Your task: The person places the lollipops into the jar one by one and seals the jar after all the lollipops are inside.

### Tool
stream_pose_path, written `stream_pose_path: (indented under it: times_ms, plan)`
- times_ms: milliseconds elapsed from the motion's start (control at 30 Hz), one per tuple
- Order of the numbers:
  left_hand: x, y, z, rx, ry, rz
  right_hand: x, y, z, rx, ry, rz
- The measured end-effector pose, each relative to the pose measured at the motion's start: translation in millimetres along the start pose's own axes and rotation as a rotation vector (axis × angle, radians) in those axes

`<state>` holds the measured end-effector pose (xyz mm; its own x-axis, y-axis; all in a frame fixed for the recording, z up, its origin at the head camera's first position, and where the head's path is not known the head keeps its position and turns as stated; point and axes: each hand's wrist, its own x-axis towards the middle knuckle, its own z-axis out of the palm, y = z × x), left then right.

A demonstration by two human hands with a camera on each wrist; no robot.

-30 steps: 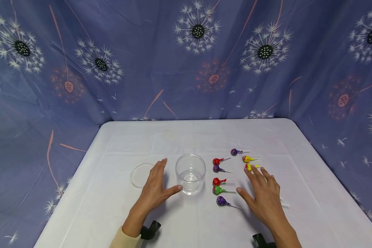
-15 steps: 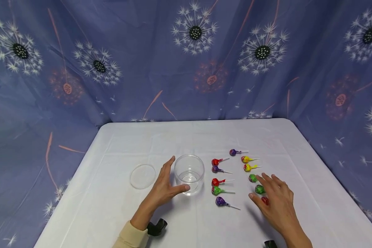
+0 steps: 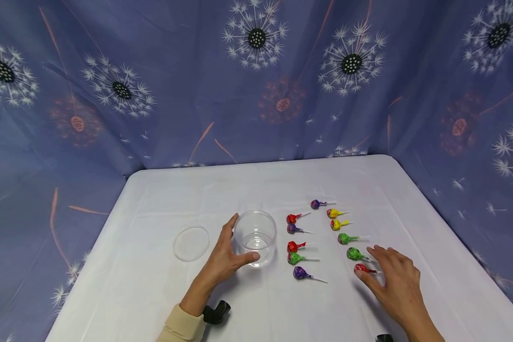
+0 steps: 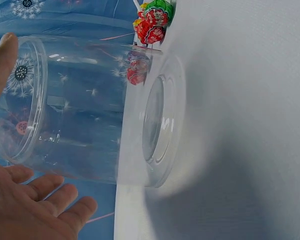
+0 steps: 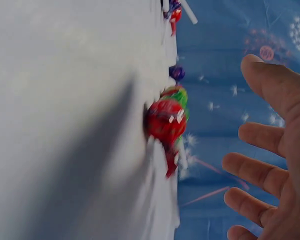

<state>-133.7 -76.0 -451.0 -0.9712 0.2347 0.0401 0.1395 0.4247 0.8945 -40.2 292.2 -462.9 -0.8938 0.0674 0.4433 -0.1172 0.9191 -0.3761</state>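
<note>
Right hand has withdrawn beside the red lollipop, fingers spread, empty; left hand loosely cups the clear jar.

Looks like a makeshift recording set rather than a lived-in room. Hung all round behind the surface: a blue-violet curtain printed with white dandelion heads and faded pink ones, hiding every wall. Spread over the surface: a plain white cloth, creased in straight fold lines. Laid out on it, right of a clear plastic jar, in two tidy rows: wrapped lollipops. Left of the jar: its flat clear lid.
</note>
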Motion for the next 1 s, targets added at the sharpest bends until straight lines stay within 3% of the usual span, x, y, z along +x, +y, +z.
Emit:
stream_pose_path:
  times_ms: [733,1000]
  plan:
    - [3.9,-6.4,4.2,-0.084,0.006,0.005,-14.0,25.6,0.0,-0.131,-0.044,0.158]
    - [2.7,-7.1,5.7,-0.081,0.007,0.005,-16.4,31.6,0.3,-0.128,-0.039,0.162]
